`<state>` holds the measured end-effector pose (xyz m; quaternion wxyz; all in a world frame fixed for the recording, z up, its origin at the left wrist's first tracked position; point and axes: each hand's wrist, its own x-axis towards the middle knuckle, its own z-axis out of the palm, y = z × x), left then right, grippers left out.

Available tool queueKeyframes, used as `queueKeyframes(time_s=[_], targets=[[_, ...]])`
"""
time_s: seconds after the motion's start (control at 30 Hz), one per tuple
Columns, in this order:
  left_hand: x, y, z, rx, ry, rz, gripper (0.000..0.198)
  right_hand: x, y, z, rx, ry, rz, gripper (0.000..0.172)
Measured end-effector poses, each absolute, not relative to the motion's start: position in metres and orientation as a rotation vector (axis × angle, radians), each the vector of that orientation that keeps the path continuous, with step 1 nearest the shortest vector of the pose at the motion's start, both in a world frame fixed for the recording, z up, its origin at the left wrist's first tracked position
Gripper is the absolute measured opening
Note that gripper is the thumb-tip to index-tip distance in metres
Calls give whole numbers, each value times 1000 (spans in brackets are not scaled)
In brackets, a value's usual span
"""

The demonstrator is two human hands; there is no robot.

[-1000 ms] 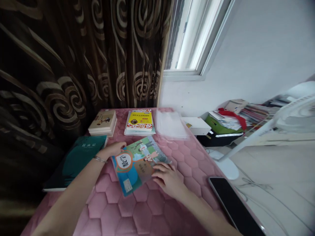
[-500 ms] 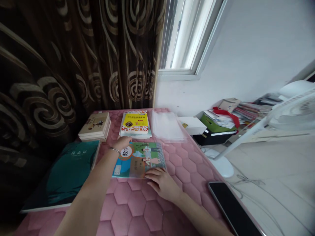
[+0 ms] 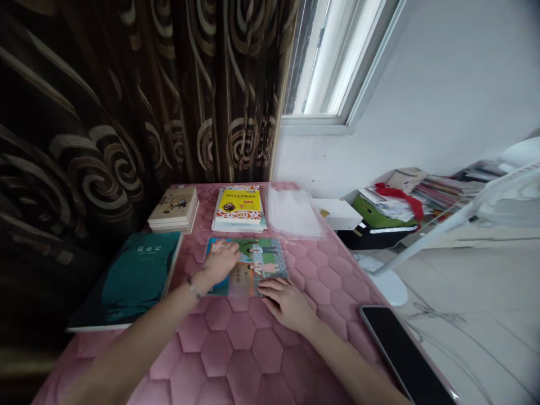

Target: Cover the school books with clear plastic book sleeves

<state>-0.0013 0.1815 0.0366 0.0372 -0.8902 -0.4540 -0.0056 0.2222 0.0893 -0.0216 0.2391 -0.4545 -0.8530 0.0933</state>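
A textbook (image 3: 268, 259) with a blue and green illustrated cover lies flat on the pink quilted surface, and a clear plastic cover seems to wrap it. Across its upper left part rests my left hand (image 3: 222, 261), fingers bent and lying on the cover, hiding the round title. My right hand (image 3: 289, 301) lies at the book's lower right corner, fingers stretched out over the edge. Behind the book is a stack of books topped by a yellow one (image 3: 240, 202). To the right of that stack lie clear plastic sheets (image 3: 293, 214).
A dark green book (image 3: 139, 275) and a stack of beige books (image 3: 175, 208) are on the left. A phone (image 3: 400, 349) lies at the right edge of the pink surface (image 3: 253, 349). Beyond are a white box (image 3: 337, 211), a filled bin (image 3: 375, 233) and a white fan (image 3: 442, 225).
My left hand has moved from the book's upper left corner inward onto its cover. My right hand stays at the lower right corner. The view has shifted slightly.
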Motion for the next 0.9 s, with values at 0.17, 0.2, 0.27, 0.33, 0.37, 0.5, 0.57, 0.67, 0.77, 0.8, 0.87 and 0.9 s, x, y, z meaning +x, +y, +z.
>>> queueKeyframes(time_s=[0.17, 0.2, 0.27, 0.33, 0.37, 0.5, 0.57, 0.67, 0.77, 0.8, 0.87, 0.9], targets=[[-20, 106, -4, -2825, -1153, -249, 22, 211, 83, -13, -1308, -2350, 194, 22], [-23, 99, -11, -2807, -1179, -320, 23, 206, 82, -11, -1341, -2347, 178, 20], [-26, 94, -20, -2785, -1212, -430, 23, 192, 81, -7, -1409, -2338, 150, 16], [-26, 97, -22, -2785, -1227, -465, 21, 175, 81, -6, -1431, -2355, 127, 14], [-25, 99, -21, -2788, -1225, -471, 20, 165, 82, -7, -1426, -2374, 111, 13], [-25, 107, -14, -2800, -1146, -467, 20, 140, 88, -16, -1415, -2461, 11, 13], [-30, 107, -13, -2802, -1099, -456, 20, 141, 91, -20, -1397, -2484, -43, 14], [-44, 107, -13, -2765, -1078, -439, 18, 156, 91, -24, -1349, -2473, -109, 13], [-64, 108, -14, -2708, -1079, -452, 20, 183, 87, -27, -1347, -2418, -152, 13], [-70, 108, -14, -2696, -1079, -456, 21, 193, 85, -27, -1358, -2394, -160, 13], [-83, 108, -14, -2682, -1087, -450, 23, 212, 81, -29, -1387, -2340, -160, 14], [-88, 108, -14, -2680, -1096, -440, 24, 221, 79, -30, -1398, -2317, -150, 15]])
